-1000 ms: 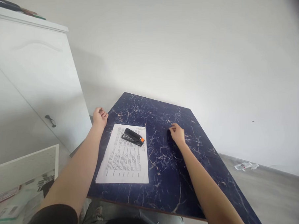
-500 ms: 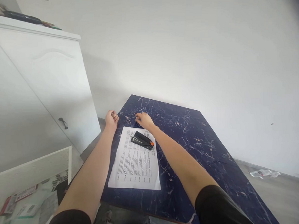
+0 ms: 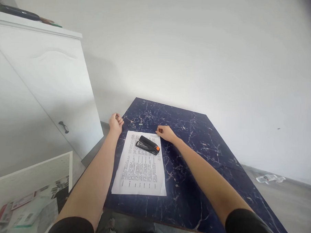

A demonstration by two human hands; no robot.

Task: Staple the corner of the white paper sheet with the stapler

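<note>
A black stapler (image 3: 148,145) with an orange end lies tilted across the upper part of a printed sheet (image 3: 140,174). My right hand (image 3: 167,133) is at the sheet's top right corner, its fingers curled in with nothing visible in them; I cannot tell whether it touches the paper. Beyond the sheet's top edge a small grey piece (image 3: 140,124), maybe a strip of staples, lies on the dark blue marbled table (image 3: 195,159). My left hand (image 3: 116,123) rests in a loose fist at the table's left edge, with nothing seen in it.
At the left stands a white cabinet (image 3: 51,77) with a dark handle and objects on top. Below it a white-edged box (image 3: 71,171) holds packets and papers. Clear plastic packaging (image 3: 270,179) lies on the floor at the right, by the wall.
My right hand has moved right and a little nearer, away from the spot where the small grey piece now shows. The left hand stays at the table edge. Stapler and sheet have not moved.
</note>
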